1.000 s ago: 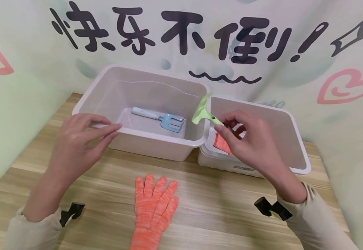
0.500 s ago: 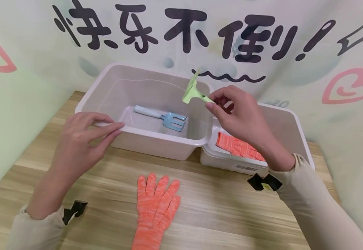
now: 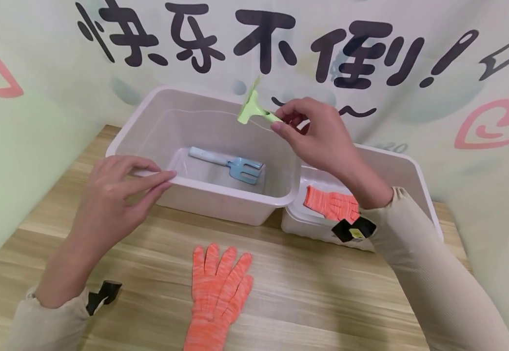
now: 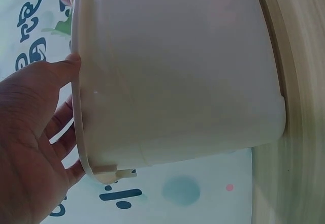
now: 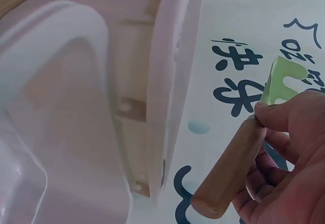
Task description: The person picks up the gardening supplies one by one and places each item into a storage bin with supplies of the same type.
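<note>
My right hand (image 3: pixel 320 134) pinches a small green hand rake (image 3: pixel 251 106) near its neck, raised above the back of the left plastic bin (image 3: pixel 219 191). Its wooden handle (image 5: pixel 231 170) shows in the right wrist view, and its notched head (image 5: pixel 284 79) points away from the hand. At the bin's front left rim, my left hand (image 3: pixel 116 195) holds on, the thumb on the outer side and the other fingers partly hidden behind the rim in the left wrist view. A blue hand fork (image 3: pixel 232 165) lies on that bin's floor.
A second bin (image 3: pixel 421 195) stands against the first on the right, with an orange glove (image 3: pixel 331 202) inside. Another orange glove (image 3: pixel 219 292) lies palm-flat on the wooden table (image 3: pixel 303 302). A printed cloth (image 3: pixel 412 117) hangs close behind the bins.
My right hand has carried the hand rake up and leftward, from over the right bin to above the back of the left one. My left hand stays at the rim.
</note>
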Tool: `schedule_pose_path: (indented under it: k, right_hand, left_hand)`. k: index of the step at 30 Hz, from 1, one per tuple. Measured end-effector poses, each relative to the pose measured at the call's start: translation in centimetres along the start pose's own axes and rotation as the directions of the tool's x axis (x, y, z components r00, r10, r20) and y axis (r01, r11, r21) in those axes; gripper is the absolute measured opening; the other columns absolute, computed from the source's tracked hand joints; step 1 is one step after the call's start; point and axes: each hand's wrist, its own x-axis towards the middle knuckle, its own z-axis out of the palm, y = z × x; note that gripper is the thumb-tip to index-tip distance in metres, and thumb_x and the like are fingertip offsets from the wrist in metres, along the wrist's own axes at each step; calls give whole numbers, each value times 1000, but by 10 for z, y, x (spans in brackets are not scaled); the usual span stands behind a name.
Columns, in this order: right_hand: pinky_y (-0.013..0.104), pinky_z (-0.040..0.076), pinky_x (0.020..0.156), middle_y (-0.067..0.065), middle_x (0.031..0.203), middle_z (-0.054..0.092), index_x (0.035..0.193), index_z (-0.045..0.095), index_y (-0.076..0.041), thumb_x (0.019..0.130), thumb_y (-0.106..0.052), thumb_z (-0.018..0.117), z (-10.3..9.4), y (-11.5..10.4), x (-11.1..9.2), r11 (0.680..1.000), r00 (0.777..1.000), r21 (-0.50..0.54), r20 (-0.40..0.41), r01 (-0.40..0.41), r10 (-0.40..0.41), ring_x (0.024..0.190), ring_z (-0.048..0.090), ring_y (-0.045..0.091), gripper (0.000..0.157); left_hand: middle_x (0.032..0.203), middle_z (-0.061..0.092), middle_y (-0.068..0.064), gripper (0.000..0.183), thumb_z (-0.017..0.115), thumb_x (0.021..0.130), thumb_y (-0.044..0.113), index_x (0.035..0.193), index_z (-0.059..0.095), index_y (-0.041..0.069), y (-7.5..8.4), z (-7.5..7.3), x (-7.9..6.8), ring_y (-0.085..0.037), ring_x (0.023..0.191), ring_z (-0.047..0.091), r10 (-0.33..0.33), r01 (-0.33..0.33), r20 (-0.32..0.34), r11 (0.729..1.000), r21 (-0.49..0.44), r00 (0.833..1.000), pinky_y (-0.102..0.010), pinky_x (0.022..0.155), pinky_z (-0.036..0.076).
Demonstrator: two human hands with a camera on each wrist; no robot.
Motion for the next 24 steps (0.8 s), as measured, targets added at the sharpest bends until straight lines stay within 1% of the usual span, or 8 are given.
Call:
schedule_pose_path:
  k: [5,10,12,14,16,19,22,24]
  right_hand:
    - [29,55,84,11,104,71,114,77,-6,100,-16,73,8,-7,16,1000,999,-1,44,6,-6,93,64,20,18]
    - [32,49,82,9,104,71,113,76,-8,101,-19,71,17,-12,32,999,997,-46,74,26,-23,94,63,21,17]
    - [33,47,82,9,103,71,113,75,-8,101,-20,70,20,-12,39,997,996,-67,90,29,-23,95,62,21,17]
    - [34,46,84,9,104,71,113,75,-9,102,-21,69,22,-12,45,996,994,-89,110,30,-20,95,61,22,18]
    - [34,46,84,10,104,71,112,75,-8,102,-21,68,23,-12,50,994,991,-106,131,29,-15,95,61,23,18]
    - [34,47,83,11,104,71,112,75,-8,102,-21,66,25,-11,56,992,988,-126,157,28,-8,94,60,24,18]
    - [33,46,80,11,102,71,110,75,-8,102,-20,65,26,-9,61,989,984,-144,178,31,-4,92,60,24,18]
    - [33,46,78,10,101,71,109,76,-8,102,-20,65,27,-8,65,987,982,-158,189,38,-7,90,60,24,18]
  left_hand:
    - [100,75,-14,23,85,83,11,107,85,12,1,1,1,-38,102,64,14,-15,-47,1000,-16,999,-49,91,40]
    - [99,75,-13,25,86,83,9,108,85,13,1,0,1,-37,102,64,10,-10,-33,1000,-12,999,-50,91,41]
    - [99,75,-13,28,87,81,7,108,85,13,1,0,2,-38,103,64,7,-8,-29,1000,-16,1000,-51,91,41]
    - [100,75,-13,29,88,81,6,109,85,13,1,-1,2,-37,104,64,2,-2,-12,1000,-10,1000,-51,92,41]
    - [99,75,-13,30,88,79,5,108,85,12,1,0,2,-38,104,64,1,-2,-21,1000,-20,1000,-51,90,40]
    - [99,74,-12,28,87,81,7,108,85,13,1,-1,1,-37,103,64,5,-6,-22,1000,-16,1000,-50,90,40]
    - [99,74,-12,26,86,81,9,107,86,13,0,-1,1,-37,101,64,16,-17,-41,1000,-21,999,-49,89,40]
    - [100,75,-12,24,86,83,11,107,86,13,0,-1,1,-37,102,64,15,-16,-33,1000,-20,999,-49,90,40]
